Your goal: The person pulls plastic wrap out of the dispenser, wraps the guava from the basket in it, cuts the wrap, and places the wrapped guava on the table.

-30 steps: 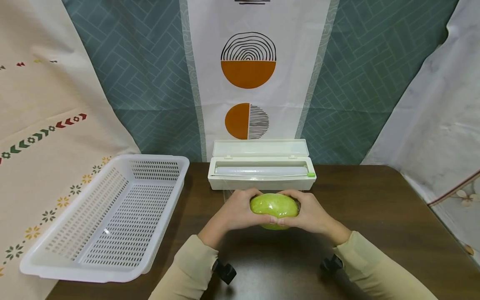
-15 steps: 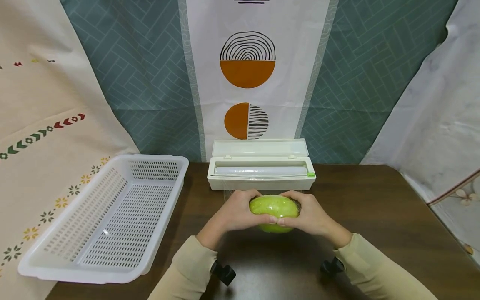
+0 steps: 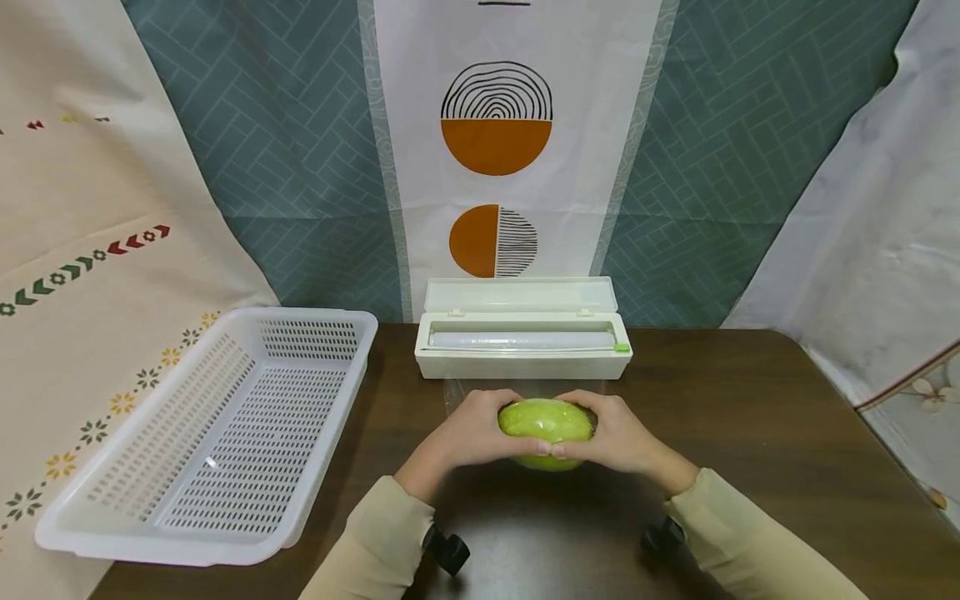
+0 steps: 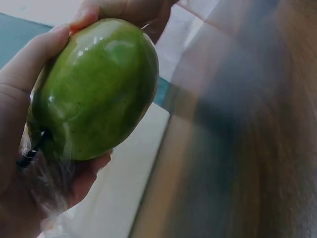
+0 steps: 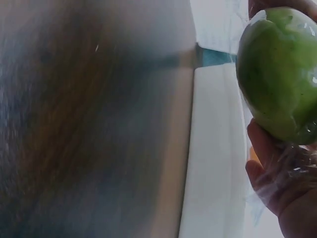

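A smooth, oval green fruit (image 3: 546, 423) with a dark stem is held between both hands above the table. Clear cling film (image 4: 47, 186) covers its glossy skin and bunches loosely near the stem. My left hand (image 3: 474, 429) grips one end, with fingers beneath and the thumb on the near side. Gripping the other end is my right hand (image 3: 621, 433), its thumb meeting the left one. Crumpled film also hangs by the right fingers (image 5: 267, 148). Behind the hands stands a white cling film dispenser (image 3: 523, 367), lid raised, with the film roll (image 3: 522, 340) inside.
A white perforated plastic basket (image 3: 225, 450) stands on the left of the dark wooden table (image 3: 750, 433). The dispenser has a green slider (image 3: 622, 347) at its right end. Cloth hangings (image 3: 315, 167) close off the back and sides.
Both hands and the fruit have come slightly nearer to the person, away from the dispenser. The grip stays much the same. The basket and dispenser have not moved.
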The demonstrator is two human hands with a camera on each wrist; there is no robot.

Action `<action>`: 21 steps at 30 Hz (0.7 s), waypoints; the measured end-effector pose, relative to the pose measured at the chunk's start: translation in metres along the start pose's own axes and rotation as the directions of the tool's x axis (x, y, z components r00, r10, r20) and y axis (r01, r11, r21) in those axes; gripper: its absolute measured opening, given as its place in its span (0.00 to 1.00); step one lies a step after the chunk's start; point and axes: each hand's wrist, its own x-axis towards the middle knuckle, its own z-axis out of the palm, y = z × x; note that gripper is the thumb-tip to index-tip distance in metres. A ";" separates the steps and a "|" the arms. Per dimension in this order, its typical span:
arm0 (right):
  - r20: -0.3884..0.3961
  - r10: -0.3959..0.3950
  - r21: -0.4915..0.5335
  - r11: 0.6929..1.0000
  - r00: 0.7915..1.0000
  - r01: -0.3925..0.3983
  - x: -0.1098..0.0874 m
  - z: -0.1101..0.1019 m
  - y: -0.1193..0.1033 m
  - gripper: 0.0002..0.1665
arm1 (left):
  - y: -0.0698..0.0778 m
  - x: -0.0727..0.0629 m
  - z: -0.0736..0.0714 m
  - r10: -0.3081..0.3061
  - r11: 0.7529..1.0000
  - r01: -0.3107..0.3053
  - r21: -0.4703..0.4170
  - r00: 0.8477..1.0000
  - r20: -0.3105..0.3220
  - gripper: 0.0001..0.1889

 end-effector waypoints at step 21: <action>0.092 0.061 -0.078 0.995 0.994 -0.054 0.015 0.003 0.017 0.32 | -0.003 0.001 0.013 0.158 0.904 -0.142 0.403 0.987 -0.007 0.46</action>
